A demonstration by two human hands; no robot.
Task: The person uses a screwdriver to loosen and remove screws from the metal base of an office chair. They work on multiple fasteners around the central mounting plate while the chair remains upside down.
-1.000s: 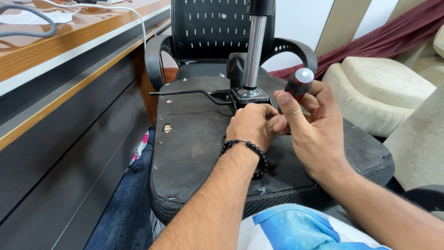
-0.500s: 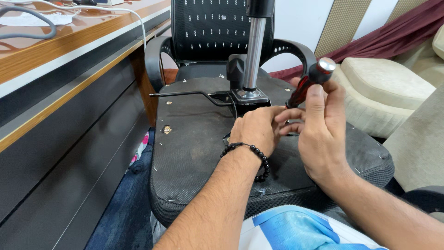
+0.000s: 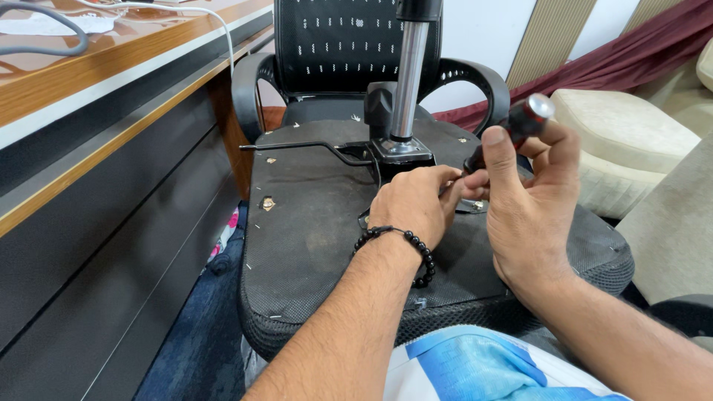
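— Beside a long wooden worktop (image 3: pixel 111 82) with a dark front, what lies across the lap?

— An overturned office chair seat of black mesh fabric (image 3: pixel 319 238), underside up, with its shiny metal column (image 3: pixel 407 74) rising from a black mounting plate (image 3: pixel 397 152)

— And the tool?

— A screwdriver with a black and red handle and a silver end cap (image 3: pixel 512 130) slants down toward the plate's right side; its tip is hidden behind the fingers

— Who holds it?

— The right hand (image 3: pixel 527 208), its grip wrapped shut around the handle, thumb along the shaft side. The left hand (image 3: pixel 412 204), wearing a black beaded bracelet (image 3: pixel 405 245), is curled closed with fingertips pinched at the tool's lower end; what it pinches I cannot tell

— Around that?

— A thin black lever rod (image 3: pixel 297 147) runs left from the plate. Behind stands another black mesh-backed armchair (image 3: pixel 349 52), with cream cushioned seating (image 3: pixel 624 141) to the right and a maroon curtain (image 3: pixel 616 59) behind that
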